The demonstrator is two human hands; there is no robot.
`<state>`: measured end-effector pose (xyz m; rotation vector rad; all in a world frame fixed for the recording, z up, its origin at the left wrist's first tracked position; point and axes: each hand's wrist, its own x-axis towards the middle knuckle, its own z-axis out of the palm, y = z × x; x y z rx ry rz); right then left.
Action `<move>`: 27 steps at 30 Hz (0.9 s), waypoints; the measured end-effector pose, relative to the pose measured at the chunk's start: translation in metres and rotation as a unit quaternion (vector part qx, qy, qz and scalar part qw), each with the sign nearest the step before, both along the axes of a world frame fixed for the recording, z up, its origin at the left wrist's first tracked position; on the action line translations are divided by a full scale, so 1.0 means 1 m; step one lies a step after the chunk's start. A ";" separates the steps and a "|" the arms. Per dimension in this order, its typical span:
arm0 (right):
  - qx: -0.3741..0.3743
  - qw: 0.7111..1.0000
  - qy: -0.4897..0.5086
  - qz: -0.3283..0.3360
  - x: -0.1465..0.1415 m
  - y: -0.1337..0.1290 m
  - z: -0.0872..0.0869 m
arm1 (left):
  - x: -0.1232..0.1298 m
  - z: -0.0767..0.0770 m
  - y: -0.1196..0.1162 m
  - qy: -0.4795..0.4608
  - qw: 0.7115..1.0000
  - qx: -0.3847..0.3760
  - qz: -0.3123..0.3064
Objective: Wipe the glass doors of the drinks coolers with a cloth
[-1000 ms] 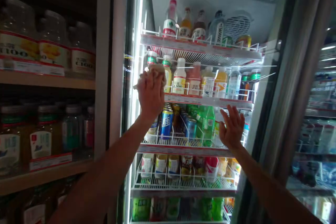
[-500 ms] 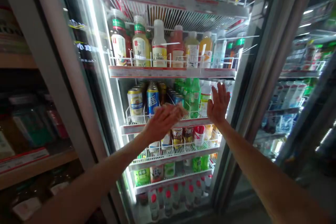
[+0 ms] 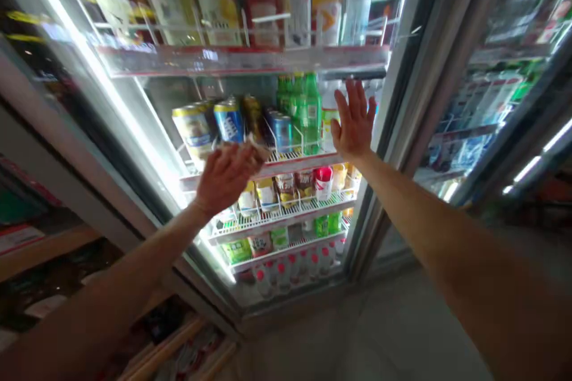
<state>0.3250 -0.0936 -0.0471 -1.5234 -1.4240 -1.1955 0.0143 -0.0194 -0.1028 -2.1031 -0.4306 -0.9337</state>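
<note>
My left hand [image 3: 229, 177] is closed over a crumpled pale cloth [image 3: 259, 149], which shows past my fingertips and is blurred. It is in front of the can shelf, over its front edge. Higher and to the right, my right hand [image 3: 354, 122] is raised with fingers spread and holds nothing. Reflections suggest glass in front of the shelves, but whether either palm touches it I cannot tell. Behind my hands stand a blue can [image 3: 229, 122], a white-and-yellow can [image 3: 194, 131] and green bottles [image 3: 309, 110].
An upper shelf edge [image 3: 250, 61] carries juice bottles. Lower racks hold cans and a red-labelled container [image 3: 323, 181], with red-capped bottles [image 3: 282, 277] at the bottom. A light strip [image 3: 102, 80] runs down the left. The door frame [image 3: 429, 71] stands right, wooden shelving [image 3: 49, 250] left, floor [image 3: 313, 333] below.
The view has tipped downward, so the shelves sit higher and more floor shows. My left hand has moved left with the cloth, from before the green bottles toward the cans. My right hand stays spread.
</note>
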 end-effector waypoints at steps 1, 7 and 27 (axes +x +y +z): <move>-0.008 1.000 -0.013 -0.003 0.002 -0.003 0.001 | -0.002 0.006 0.003 -0.037 0.999 -0.013 0.005; -0.002 0.999 -0.046 -0.020 0.001 -0.013 0.005 | 0.019 -0.015 0.002 0.010 0.978 -0.193 -0.078; -0.038 0.998 -0.035 -0.043 0.009 -0.012 0.000 | -0.045 0.054 0.015 -0.065 0.991 -0.108 -0.039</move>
